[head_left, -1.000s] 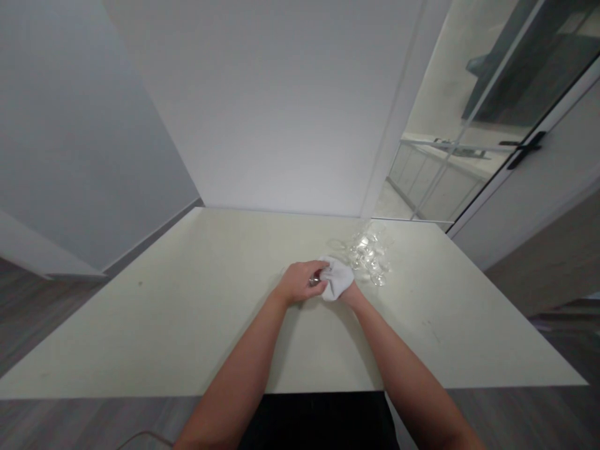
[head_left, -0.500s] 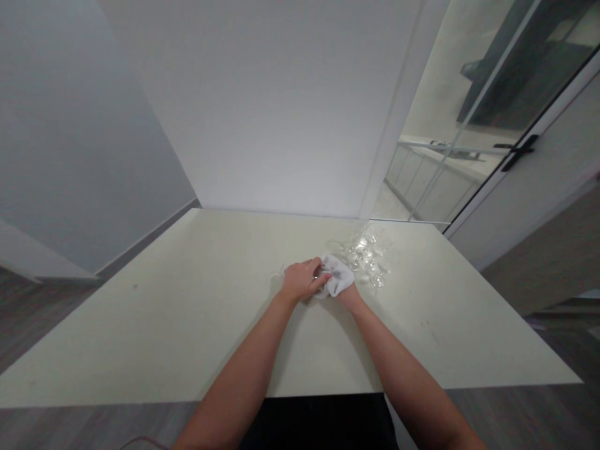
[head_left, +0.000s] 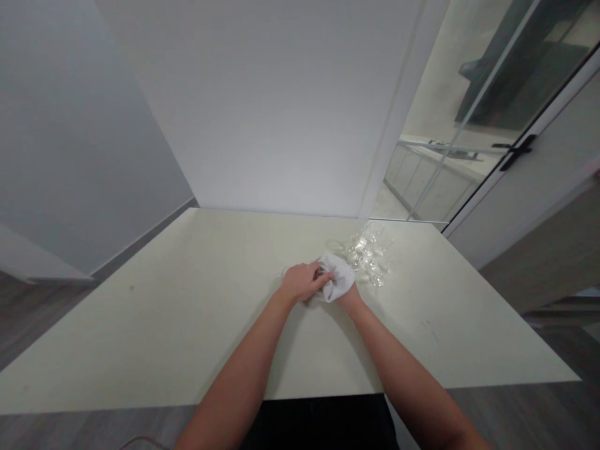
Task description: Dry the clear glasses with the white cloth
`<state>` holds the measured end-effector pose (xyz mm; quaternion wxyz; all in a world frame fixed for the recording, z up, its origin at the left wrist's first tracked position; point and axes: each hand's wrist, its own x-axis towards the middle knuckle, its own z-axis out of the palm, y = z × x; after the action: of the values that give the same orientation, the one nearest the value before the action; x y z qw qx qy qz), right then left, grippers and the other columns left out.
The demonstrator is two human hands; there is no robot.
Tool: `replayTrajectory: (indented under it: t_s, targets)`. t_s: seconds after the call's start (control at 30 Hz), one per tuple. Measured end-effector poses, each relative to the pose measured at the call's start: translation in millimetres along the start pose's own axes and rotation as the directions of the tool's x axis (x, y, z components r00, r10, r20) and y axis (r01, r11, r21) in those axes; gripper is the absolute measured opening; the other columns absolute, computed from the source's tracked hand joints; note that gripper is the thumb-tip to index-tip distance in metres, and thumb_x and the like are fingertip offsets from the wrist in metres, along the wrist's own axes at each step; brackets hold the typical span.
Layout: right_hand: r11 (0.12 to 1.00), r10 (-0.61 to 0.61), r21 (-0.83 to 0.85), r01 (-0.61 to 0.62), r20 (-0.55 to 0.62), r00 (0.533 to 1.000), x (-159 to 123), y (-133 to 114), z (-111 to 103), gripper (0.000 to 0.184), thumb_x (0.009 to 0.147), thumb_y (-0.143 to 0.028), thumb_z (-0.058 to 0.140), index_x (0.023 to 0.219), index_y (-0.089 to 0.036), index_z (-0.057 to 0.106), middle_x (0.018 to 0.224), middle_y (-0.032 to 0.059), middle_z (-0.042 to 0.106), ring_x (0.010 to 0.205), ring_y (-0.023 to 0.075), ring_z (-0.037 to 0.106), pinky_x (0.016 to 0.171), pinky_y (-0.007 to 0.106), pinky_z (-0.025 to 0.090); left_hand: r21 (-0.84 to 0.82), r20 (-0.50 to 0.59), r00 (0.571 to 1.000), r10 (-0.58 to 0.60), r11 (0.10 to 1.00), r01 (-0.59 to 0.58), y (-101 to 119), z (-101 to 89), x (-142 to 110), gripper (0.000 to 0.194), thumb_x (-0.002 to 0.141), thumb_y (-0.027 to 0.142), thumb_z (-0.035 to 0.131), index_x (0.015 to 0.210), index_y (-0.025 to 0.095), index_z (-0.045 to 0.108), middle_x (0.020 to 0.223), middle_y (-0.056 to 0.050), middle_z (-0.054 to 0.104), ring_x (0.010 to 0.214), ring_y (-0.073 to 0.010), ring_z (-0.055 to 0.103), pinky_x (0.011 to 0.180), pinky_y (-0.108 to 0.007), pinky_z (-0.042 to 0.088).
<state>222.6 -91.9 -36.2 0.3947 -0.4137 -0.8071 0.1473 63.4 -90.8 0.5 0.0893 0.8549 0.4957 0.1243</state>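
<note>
A white cloth is bunched over the fingers of my right hand, above the middle of the table. My left hand meets it from the left, fingers curled and thumb pressed against the cloth. Something clear and thin sticks out past the left hand's knuckles; it looks like part of a transparent piece in its grip, mostly hidden. Just beyond the cloth, to the right, lies a tangled pile of clear, shiny pieces, their exact kind too small to tell.
The pale table has a few dark marks at its right. A white panel rises along its far edge. At the right stands a glazed door with a black handle. A thin cord shows at the bottom left.
The cloth has shifted and is folded differently around the fingers of my right hand. Both hands stay in nearly the same place, and the pile has not moved.
</note>
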Motion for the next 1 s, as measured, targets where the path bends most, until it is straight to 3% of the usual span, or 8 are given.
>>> replayTrajectory:
  t_s: [0.13, 0.23, 0.33, 0.47, 0.6, 0.83, 0.9, 1.0]
  targets:
    - [0.970, -0.150, -0.196, 0.145, -0.010, 0.989, -8, 1, -2, 0.037, 0.083, -0.031, 0.053, 0.114, -0.012, 0.062, 0.114, 0.0157, 0.064, 0.112, 0.0296, 0.057, 0.100, 0.044, 0.043, -0.110, 0.097, 0.995, 0.002, 0.994, 0.008, -3, -1.8, 0, 0.070, 0.086, 0.075, 0.021, 0.092, 0.020, 0.065, 0.088, -0.009, 0.071, 0.080, -0.0242, 0.066, 0.064, -0.029, 0.041]
    - [0.951, -0.161, -0.275, 0.139, -0.057, 0.985, -21, 10, -1, 0.051, 0.085, -0.032, 0.051, 0.132, -0.012, 0.052, 0.132, 0.0177, 0.057, 0.126, 0.0301, 0.050, 0.107, 0.046, 0.039, -0.264, 0.147, 0.989, 0.020, 0.964, 0.020, -4, -0.9, 1, 0.071, 0.088, 0.072, 0.017, 0.087, 0.020, 0.066, 0.086, -0.008, 0.071, 0.077, -0.0213, 0.065, 0.064, -0.028, 0.041]
    - [0.967, -0.117, -0.238, 0.085, -0.125, 0.985, -25, 11, -1, 0.050, 0.084, -0.035, 0.055, 0.129, -0.014, 0.055, 0.128, 0.0159, 0.060, 0.123, 0.0298, 0.053, 0.106, 0.046, 0.042, -0.297, 0.136, 0.990, 0.023, 0.955, 0.019, -4, -0.8, 1, 0.069, 0.091, 0.068, 0.017, 0.084, 0.020, 0.065, 0.082, -0.007, 0.071, 0.076, -0.0200, 0.064, 0.065, -0.028, 0.041]
    - [0.999, 0.005, 0.036, 0.002, -0.177, 0.984, -20, 6, 1, 0.044, 0.082, -0.033, 0.056, 0.124, -0.017, 0.058, 0.123, 0.0120, 0.063, 0.115, 0.0276, 0.058, 0.104, 0.045, 0.043, -0.178, -0.115, 0.993, 0.030, 0.983, -0.050, 0, -3.3, -1, 0.055, 0.094, 0.060, 0.021, 0.100, 0.022, 0.061, 0.087, -0.005, 0.070, 0.081, -0.0204, 0.064, 0.072, -0.030, 0.041]
    - [0.945, 0.292, 0.211, -0.249, -0.204, 0.934, -19, 16, 11, 0.023, 0.083, -0.021, 0.047, 0.092, -0.020, 0.067, 0.096, 0.0089, 0.071, 0.094, 0.0232, 0.065, 0.092, 0.040, 0.051, 0.047, -0.331, 0.921, 0.206, 0.978, -0.202, 5, -5.8, -5, 0.052, 0.092, 0.059, 0.033, 0.112, 0.016, 0.055, 0.098, -0.011, 0.069, 0.092, -0.0249, 0.063, 0.086, -0.038, 0.039]
    - [0.943, 0.307, 0.163, -0.291, -0.085, 0.948, -26, 20, 17, 0.018, 0.075, -0.014, 0.047, 0.065, -0.020, 0.060, 0.071, 0.0051, 0.067, 0.072, 0.0188, 0.063, 0.076, 0.032, 0.053, 0.195, -0.121, 0.993, 0.006, 0.981, 0.018, 7, -9.6, -3, 0.054, 0.099, 0.041, 0.010, 0.103, 0.019, 0.059, 0.077, -0.010, 0.068, 0.074, -0.0243, 0.066, 0.063, -0.033, 0.040]
    - [0.954, 0.265, 0.165, -0.251, -0.071, 0.962, -24, 12, 13, 0.018, 0.078, -0.017, 0.047, 0.069, -0.018, 0.063, 0.072, 0.0053, 0.067, 0.069, 0.0179, 0.062, 0.072, 0.031, 0.053, 0.209, -0.074, 0.997, -0.005, 0.978, 0.021, 7, -11.4, -3, 0.056, 0.098, 0.043, 0.009, 0.104, 0.020, 0.060, 0.079, -0.011, 0.069, 0.077, -0.0250, 0.067, 0.064, -0.033, 0.041]
    - [0.983, 0.133, 0.133, -0.123, -0.074, 0.988, -20, 0, 4, 0.022, 0.084, -0.025, 0.050, 0.093, -0.018, 0.069, 0.095, 0.0081, 0.071, 0.090, 0.0207, 0.065, 0.088, 0.034, 0.050, 0.191, -0.027, 0.999, -0.017, 0.981, 0.021, 7, -12.2, -3, 0.058, 0.098, 0.044, 0.008, 0.104, 0.021, 0.061, 0.083, -0.010, 0.069, 0.081, -0.0248, 0.067, 0.065, -0.032, 0.041]
